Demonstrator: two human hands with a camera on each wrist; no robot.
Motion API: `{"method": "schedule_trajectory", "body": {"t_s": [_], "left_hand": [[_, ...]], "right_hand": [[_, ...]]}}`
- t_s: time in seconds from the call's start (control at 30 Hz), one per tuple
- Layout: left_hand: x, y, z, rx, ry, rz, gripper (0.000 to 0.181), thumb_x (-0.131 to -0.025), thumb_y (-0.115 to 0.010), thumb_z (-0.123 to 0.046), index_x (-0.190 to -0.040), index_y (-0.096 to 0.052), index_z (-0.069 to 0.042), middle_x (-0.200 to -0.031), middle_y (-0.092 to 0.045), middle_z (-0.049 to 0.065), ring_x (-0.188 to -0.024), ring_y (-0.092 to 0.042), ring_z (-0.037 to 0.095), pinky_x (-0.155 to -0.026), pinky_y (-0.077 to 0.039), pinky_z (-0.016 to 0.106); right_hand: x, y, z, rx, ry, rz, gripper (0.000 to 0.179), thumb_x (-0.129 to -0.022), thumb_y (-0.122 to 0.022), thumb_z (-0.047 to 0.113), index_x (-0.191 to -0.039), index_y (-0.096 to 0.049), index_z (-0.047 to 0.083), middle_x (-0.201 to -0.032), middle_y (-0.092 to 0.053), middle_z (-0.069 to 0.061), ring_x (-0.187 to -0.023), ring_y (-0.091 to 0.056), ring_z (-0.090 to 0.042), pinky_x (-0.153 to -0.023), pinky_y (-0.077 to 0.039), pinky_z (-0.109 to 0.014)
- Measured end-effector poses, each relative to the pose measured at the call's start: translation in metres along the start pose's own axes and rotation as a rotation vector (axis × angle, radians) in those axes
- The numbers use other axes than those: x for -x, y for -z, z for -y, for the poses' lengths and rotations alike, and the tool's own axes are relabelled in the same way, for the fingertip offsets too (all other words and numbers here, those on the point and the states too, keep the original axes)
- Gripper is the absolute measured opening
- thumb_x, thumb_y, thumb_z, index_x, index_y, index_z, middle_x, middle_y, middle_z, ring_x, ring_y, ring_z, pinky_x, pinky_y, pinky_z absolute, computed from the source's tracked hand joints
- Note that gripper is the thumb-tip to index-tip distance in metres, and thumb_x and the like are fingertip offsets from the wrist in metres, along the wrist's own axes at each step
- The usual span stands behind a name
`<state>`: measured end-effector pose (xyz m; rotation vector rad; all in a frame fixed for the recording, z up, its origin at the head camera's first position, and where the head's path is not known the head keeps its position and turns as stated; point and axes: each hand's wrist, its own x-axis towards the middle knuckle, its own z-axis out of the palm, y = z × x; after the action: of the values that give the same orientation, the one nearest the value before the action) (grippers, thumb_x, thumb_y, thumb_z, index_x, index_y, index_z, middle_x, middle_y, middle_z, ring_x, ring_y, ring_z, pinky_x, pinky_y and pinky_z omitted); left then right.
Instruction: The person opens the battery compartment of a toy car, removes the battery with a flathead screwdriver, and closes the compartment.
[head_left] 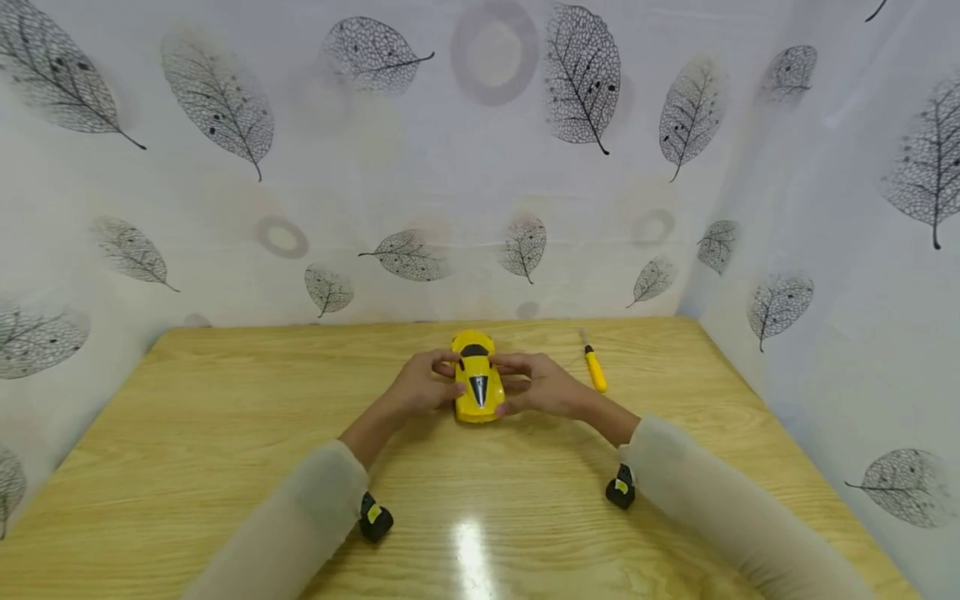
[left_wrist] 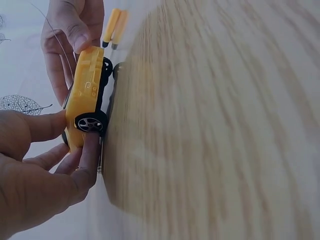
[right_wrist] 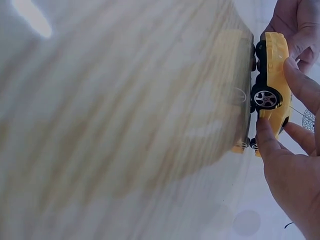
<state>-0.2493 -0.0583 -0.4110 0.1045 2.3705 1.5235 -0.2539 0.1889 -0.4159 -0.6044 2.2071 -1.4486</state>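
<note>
A yellow toy car (head_left: 474, 379) with a dark windscreen and black wheels is at the middle of the table, toward its far edge. My left hand (head_left: 423, 383) grips its left side, thumb and fingers spread along the body. The right hand (head_left: 546, 385) holds the opposite side, its thumb near the car's near end. In the left wrist view, fingers (left_wrist: 90, 155) reach low on the car beside a wheel. The right wrist view shows the wheels close to the tabletop; whether they all touch it I cannot tell.
A screwdriver (head_left: 596, 370) with a yellow handle lies to the right of the right hand. The wood-grain table (head_left: 480, 483) is glossy and reflects light. A pale leaf-patterned curtain (head_left: 450, 167) stands behind the table and at its sides.
</note>
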Motion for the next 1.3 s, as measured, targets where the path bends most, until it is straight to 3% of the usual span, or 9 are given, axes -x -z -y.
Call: {"method": "schedule_trajectory", "body": {"t_s": [0.17,0.33,0.53,0.77,0.9,1.03,1.3], "left_hand": [[-0.001,-0.002,-0.001,-0.002,0.007,-0.009,0.054,-0.091,-0.077,-0.008,-0.142,-0.058,-0.008,-0.125,-0.062,0.015,-0.107,-0.064,0.026,-0.082,-0.06,0.031],[0.0,-0.003,-0.002,-0.008,0.001,-0.017,0.053,-0.092,-0.077,-0.007,-0.141,-0.058,-0.007,-0.125,-0.062,0.015,-0.107,-0.063,0.027,-0.082,-0.06,0.031],[-0.001,-0.006,-0.005,-0.016,0.013,-0.026,0.053,-0.092,-0.077,-0.008,-0.142,-0.059,-0.009,-0.125,-0.062,0.014,-0.107,-0.062,0.027,-0.08,-0.059,0.03],[-0.002,-0.005,-0.007,-0.026,0.042,-0.042,0.053,-0.093,-0.076,-0.007,-0.143,-0.059,-0.011,-0.127,-0.061,0.013,-0.107,-0.062,0.027,-0.078,-0.058,0.029],[-0.001,-0.005,-0.006,-0.025,0.045,-0.045,0.052,-0.093,-0.075,-0.007,-0.143,-0.058,-0.011,-0.127,-0.06,0.013,-0.108,-0.061,0.027,-0.078,-0.058,0.029],[0.0,-0.005,-0.005,-0.018,0.058,-0.049,0.053,-0.093,-0.075,-0.007,-0.143,-0.058,-0.012,-0.128,-0.06,0.013,-0.109,-0.061,0.027,-0.079,-0.058,0.029],[-0.001,-0.005,-0.004,-0.004,0.065,-0.049,0.054,-0.093,-0.076,-0.006,-0.143,-0.058,-0.012,-0.127,-0.06,0.012,-0.11,-0.061,0.027,-0.082,-0.06,0.03]], "right_hand": [[0.002,0.001,0.0,-0.027,-0.002,0.006,0.087,-0.082,-0.086,0.002,-0.157,-0.041,0.01,-0.157,-0.044,-0.014,-0.14,-0.048,-0.036,-0.1,-0.055,-0.038],[0.01,0.006,0.0,-0.017,0.045,-0.001,0.084,-0.084,-0.085,0.006,-0.156,-0.041,0.004,-0.158,-0.042,-0.016,-0.141,-0.046,-0.037,-0.109,-0.049,-0.041],[0.034,0.03,-0.005,-0.002,0.101,-0.028,0.082,-0.088,-0.083,0.01,-0.155,-0.037,-0.004,-0.157,-0.04,-0.026,-0.142,-0.043,-0.044,-0.112,-0.045,-0.042],[0.061,0.062,0.003,0.04,0.116,-0.066,0.071,-0.091,-0.08,0.013,-0.152,-0.046,0.003,-0.149,-0.046,-0.031,-0.137,-0.047,-0.046,-0.104,-0.053,-0.034],[0.071,0.077,0.012,0.119,0.109,-0.108,0.067,-0.092,-0.079,0.015,-0.15,-0.049,0.005,-0.147,-0.052,-0.023,-0.134,-0.051,-0.044,-0.104,-0.053,-0.038],[0.073,0.085,0.018,0.271,0.147,-0.155,0.061,-0.093,-0.078,0.017,-0.147,-0.052,0.002,-0.143,-0.057,-0.019,-0.132,-0.055,-0.04,-0.108,-0.049,-0.048],[0.06,0.076,0.028,0.611,0.221,-0.211,0.057,-0.096,-0.075,0.028,-0.144,-0.056,0.004,-0.142,-0.06,-0.015,-0.127,-0.058,-0.037,-0.104,-0.052,-0.052]]}}
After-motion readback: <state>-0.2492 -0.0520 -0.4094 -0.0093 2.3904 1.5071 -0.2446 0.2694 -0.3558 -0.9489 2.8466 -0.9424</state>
